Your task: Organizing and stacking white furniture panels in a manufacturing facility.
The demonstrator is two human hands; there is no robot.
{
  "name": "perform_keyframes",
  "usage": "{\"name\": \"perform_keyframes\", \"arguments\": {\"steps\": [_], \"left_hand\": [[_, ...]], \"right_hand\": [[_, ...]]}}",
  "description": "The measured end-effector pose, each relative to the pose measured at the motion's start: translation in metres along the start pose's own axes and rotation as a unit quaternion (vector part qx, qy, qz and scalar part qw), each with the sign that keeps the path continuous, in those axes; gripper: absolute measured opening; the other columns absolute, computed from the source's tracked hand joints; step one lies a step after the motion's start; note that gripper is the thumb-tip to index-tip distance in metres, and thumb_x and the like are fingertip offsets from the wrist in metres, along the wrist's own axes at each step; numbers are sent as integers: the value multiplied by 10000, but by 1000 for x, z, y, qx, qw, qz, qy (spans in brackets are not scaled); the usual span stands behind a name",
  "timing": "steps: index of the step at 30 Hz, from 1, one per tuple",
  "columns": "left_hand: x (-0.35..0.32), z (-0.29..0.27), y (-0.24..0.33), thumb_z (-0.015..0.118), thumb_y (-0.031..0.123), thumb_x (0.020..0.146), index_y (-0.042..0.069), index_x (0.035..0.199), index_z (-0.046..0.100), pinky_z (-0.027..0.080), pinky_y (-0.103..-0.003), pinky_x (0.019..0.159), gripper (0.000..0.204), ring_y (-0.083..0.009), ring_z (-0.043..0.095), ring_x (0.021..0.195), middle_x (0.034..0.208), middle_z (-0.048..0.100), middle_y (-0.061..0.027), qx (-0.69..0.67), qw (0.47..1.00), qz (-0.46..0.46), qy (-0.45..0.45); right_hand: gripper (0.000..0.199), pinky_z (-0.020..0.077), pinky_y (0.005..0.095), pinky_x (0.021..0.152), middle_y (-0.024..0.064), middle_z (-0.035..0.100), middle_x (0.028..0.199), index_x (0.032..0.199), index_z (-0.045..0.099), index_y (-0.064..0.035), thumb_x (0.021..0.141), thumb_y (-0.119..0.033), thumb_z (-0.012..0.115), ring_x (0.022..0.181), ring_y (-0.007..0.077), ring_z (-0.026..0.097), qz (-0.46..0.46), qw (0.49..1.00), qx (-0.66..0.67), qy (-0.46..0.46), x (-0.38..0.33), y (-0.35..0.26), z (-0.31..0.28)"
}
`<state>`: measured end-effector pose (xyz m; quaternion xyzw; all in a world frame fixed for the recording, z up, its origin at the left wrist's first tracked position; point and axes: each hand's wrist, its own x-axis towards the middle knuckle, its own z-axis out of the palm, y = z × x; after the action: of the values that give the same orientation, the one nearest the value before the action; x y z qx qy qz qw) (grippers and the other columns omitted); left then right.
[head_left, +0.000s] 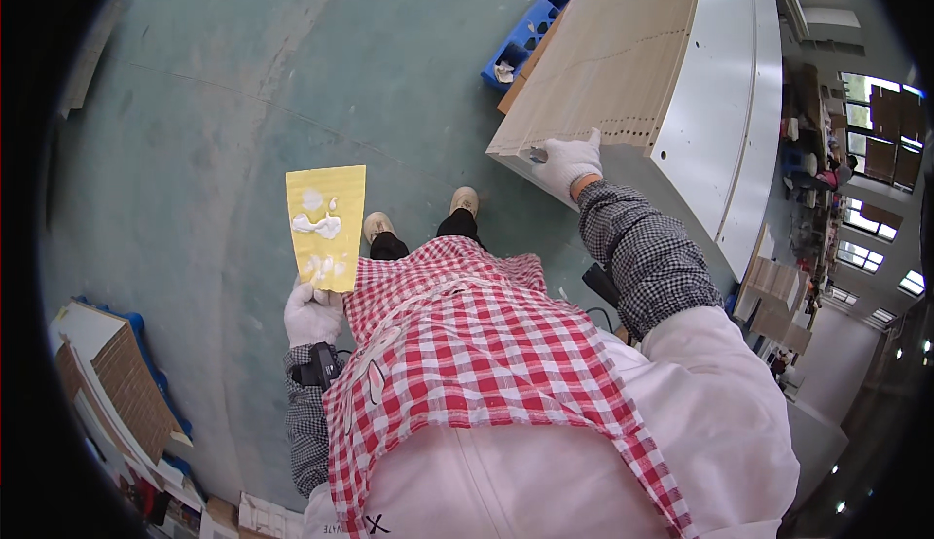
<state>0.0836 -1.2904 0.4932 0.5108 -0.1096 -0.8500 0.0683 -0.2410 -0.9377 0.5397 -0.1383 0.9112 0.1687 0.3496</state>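
My left hand [313, 317], in a white glove, grips the lower end of a yellow rectangular sheet [341, 185]. Dabs of white paste [318, 225] lie smeared on the sheet's face. My right hand [572, 163], also gloved in white, is at the near corner of a tall stack of panels [608, 62]. Its fingers close round a small grey blade-like tool [538, 155], mostly hidden by the glove, close against the panel edges. Rows of small dark holes run along those edges, and a white panel face [730, 72] forms the stack's right side.
A blue plastic pallet [530, 33] shows beside the stack. On the green floor [214, 101], my shoes stand left of the stack's near corner. More stacked boards [131, 378] lie at the lower left. Far right, a person [835, 175] is near cluttered benches.
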Motion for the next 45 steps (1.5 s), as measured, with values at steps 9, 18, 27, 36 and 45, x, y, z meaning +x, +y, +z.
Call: {"name": "perform_keyframes", "arguments": {"steps": [9, 18, 27, 36, 45], "left_hand": [[4, -5, 0, 415, 5, 871, -23, 1302, 521, 626, -341, 804, 445, -128, 627, 695, 1195, 651, -143, -9, 1000, -2, -23], [8, -10, 3, 416, 8, 871, -23, 1312, 517, 620, -366, 830, 454, -139, 643, 731, 1197, 651, -146, -12, 999, -4, -37], [10, -10, 2, 422, 7, 869, -23, 1310, 516, 621, -358, 812, 452, -140, 650, 743, 1197, 652, -147, -23, 999, -6, -43], [7, 2, 4, 413, 20, 877, -25, 1308, 511, 619, -358, 805, 444, -146, 635, 719, 1197, 651, -150, -3, 1000, -3, -30], [9, -1, 7, 414, 2, 868, -21, 1285, 525, 623, -344, 787, 432, -139, 634, 710, 1199, 646, -151, -20, 998, -11, -55]], "right_hand": [[408, 108, 611, 1184, 157, 748, 1016, 1116, 720, -119, 885, -418, 565, 1011, 318, 706, 33, 999, 11, 13, 7, 0, 3], [456, 113, 595, 1173, 168, 753, 952, 1102, 735, -112, 944, -486, 527, 986, 323, 714, 42, 998, -4, 53, -6, 0, -11], [455, 121, 593, 1174, 167, 753, 955, 1087, 741, -126, 928, -504, 544, 994, 325, 713, 34, 997, -23, 69, -16, -4, -25], [460, 154, 583, 1172, 200, 744, 945, 1094, 718, -95, 894, -476, 557, 977, 343, 714, 65, 995, -16, 67, -25, 4, -30], [458, 129, 580, 1187, 196, 745, 964, 1102, 715, -97, 886, -472, 565, 986, 341, 712, 66, 992, -5, 111, -38, 8, -42]]}}
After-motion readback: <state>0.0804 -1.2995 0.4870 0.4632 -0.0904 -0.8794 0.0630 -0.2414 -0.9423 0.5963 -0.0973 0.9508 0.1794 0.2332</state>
